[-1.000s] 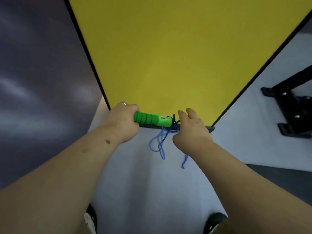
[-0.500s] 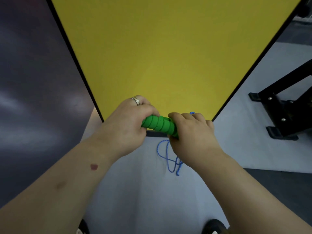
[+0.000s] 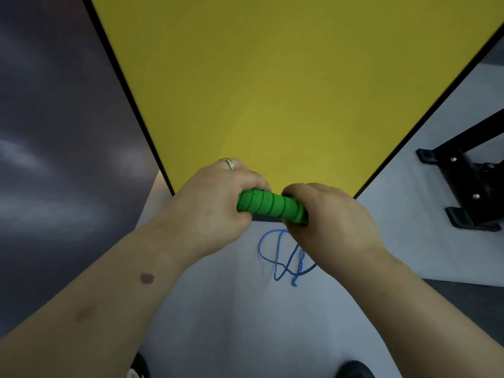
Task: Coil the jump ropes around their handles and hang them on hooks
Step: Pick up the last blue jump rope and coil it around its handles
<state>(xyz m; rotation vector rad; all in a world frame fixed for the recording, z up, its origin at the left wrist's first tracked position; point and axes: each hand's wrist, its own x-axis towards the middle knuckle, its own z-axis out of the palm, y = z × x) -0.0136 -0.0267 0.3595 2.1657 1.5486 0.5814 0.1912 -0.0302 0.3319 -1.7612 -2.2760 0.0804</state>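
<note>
Two hands hold one green handle (image 3: pixel 268 205) between them, in front of a yellow panel (image 3: pixel 286 91) and above the pale floor (image 3: pixel 231 309).

To the left of the grip there is a dark wall (image 3: pixel 60 132). The left hand (image 3: pixel 215 203), which wears a ring (image 3: pixel 228 162), has its fingers curled round the left end of the handle, so this grip is pressed together on it. The handle lies almost level, with its long axis going from left to right and the right end a little lower. The right hand (image 3: pixel 330 219) closes its grip round the right end, where the cord must leave the handle; I cannot tell if it also pinches the cord there. Just below the right grip, a blue rope (image 3: pixel 283 255) hangs in a few loose loops, with its free end lowest. Far right of the grip stands a black metal frame (image 3: pixel 469 186) on the floor.

I judge the coiling is not finished, because the rope still hangs free. It lies directly under the right hand, so this hand is nearer to take it and wind it across the handle, while the left hand keeps the handle steady. No hook is visible.
</note>
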